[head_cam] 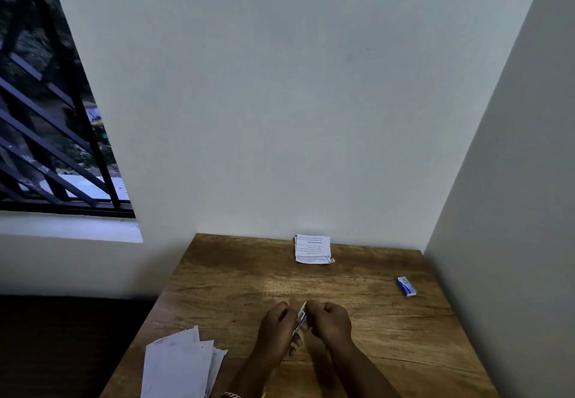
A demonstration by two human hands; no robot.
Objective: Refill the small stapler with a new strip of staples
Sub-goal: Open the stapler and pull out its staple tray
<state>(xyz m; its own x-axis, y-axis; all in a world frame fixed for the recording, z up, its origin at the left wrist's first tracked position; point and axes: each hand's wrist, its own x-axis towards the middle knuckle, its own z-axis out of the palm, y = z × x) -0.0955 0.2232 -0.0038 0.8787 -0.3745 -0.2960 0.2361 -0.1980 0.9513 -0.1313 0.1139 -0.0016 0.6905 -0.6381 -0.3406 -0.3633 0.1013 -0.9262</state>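
Note:
Both hands meet over the middle of the wooden table (389, 341). A small metallic stapler (301, 320) stands tilted between them, mostly hidden by fingers. My left hand (277, 327) wraps its lower part. My right hand (329, 323) pinches it near the top, fingers curled. Whether the stapler is opened, or whether a staple strip is in it, cannot be made out. A small blue and white staple box (406, 286) lies on the table at the far right, well apart from the hands.
A folded printed paper (312, 249) lies at the table's back edge against the wall. Several loose white sheets (182, 363) overhang the front left corner. Walls close in behind and on the right. A barred window (46, 123) is at upper left.

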